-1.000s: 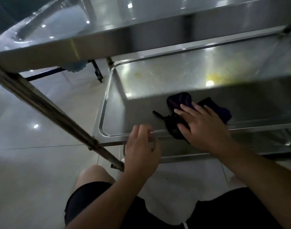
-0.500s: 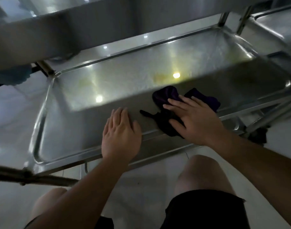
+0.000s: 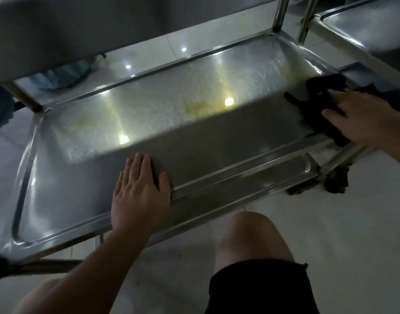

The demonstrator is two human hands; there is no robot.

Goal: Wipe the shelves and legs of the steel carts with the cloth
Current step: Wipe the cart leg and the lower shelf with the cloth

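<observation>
A steel cart's lower shelf (image 3: 65, 196) fills the view, shiny with yellowish stains near its middle. The dark cloth (image 3: 319, 109) lies at the shelf's right end, near the front rim. My right hand (image 3: 362, 116) presses flat on the cloth, fingers spread, covering part of it. My left hand (image 3: 140, 191) rests flat on the shelf by the front rim, holding nothing. The upper shelf (image 3: 81, 26) overhangs the top of the view. A steel leg (image 3: 281, 13) rises at the back right corner.
A second steel cart (image 3: 362, 30) stands close on the right. A dark caster wheel (image 3: 336, 180) sits under the front right corner. My bare knees and black shorts (image 3: 262, 288) are below the shelf, over a pale tiled floor. Something blue (image 3: 63, 74) lies on the floor behind.
My right hand has slid the cloth from the shelf's middle to its right end. My left hand went from gripping the front rim to lying flat on the shelf. The view shifted right.
</observation>
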